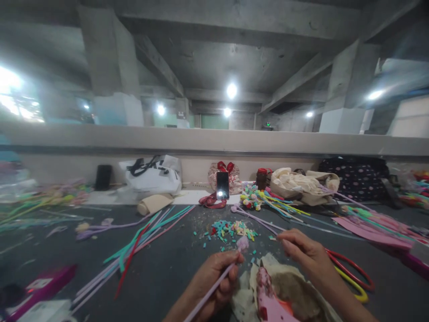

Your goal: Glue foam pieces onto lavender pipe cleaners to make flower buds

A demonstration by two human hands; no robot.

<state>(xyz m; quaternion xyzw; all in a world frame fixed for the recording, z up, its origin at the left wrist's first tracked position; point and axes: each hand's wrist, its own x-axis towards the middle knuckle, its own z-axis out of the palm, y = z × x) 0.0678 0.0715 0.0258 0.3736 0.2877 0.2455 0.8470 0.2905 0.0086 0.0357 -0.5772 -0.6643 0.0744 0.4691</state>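
Note:
My left hand [217,273] is closed around a lavender fuzzy stem [211,290], which slants up from the bottom edge. A fluffy pale-purple tuft [242,243] rises just above the thumb and fingertips. To the right, my right hand [306,252] has its thumb and forefinger together beside the ends of two lavender stems [256,218] on the table; anything between those fingertips is too small to make out. Below and between the hands, a pink glue gun [267,290], nozzle up, lies in a crumpled, stained pale wrapping [300,286].
Small turquoise and yellow pieces [231,230] are scattered ahead. Colored fuzzy stems [130,246] lie left, with flower-tipped ones [256,197] farther back. Red and yellow loops [355,273] sit right. A phone [222,185], white bag [156,174] and brown bottle [261,178] line the back wall.

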